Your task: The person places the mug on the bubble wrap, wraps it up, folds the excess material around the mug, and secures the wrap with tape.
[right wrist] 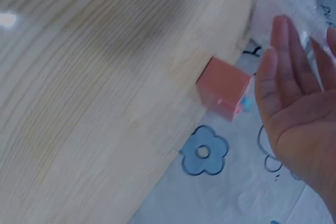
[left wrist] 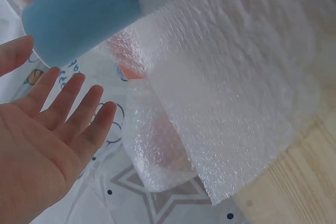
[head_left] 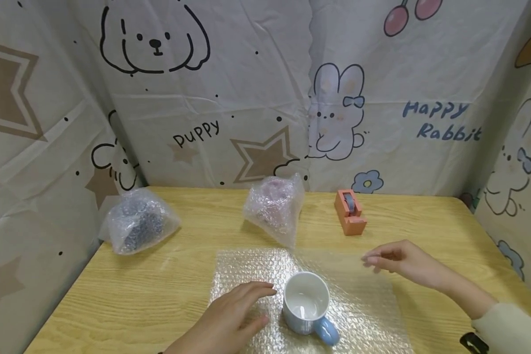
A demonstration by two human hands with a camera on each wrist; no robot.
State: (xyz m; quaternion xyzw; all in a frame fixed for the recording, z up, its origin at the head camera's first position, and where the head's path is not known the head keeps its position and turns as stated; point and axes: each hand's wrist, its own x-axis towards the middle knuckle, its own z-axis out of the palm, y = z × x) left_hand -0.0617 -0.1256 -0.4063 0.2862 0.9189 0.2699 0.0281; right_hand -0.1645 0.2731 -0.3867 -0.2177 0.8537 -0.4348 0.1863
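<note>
A light blue mug (head_left: 297, 322) with a white inside stands upright on a sheet of bubble wrap (head_left: 241, 268), its blue handle (head_left: 327, 332) pointing toward the near right. Just left of the mug is my left hand (head_left: 230, 314), its fingers extended and apart from the cup. In the left wrist view that palm (left wrist: 39, 145) shows with spread fingers and nothing in it. My right hand (head_left: 407, 263) hovers by the sheet's far right corner, fingers loosely bent. The right wrist view shows this hand (right wrist: 304, 108) with relaxed fingers, clear plastic overlapping the fingertips.
An orange tape dispenser (head_left: 350, 216) stands at the back right of the wooden table (head_left: 93, 300). Behind the sheet sits a pink item in bubble wrap (head_left: 274, 204). A dark wrapped item (head_left: 141, 223) lies at the far left. Printed cloth (head_left: 265, 103) encloses the back and sides.
</note>
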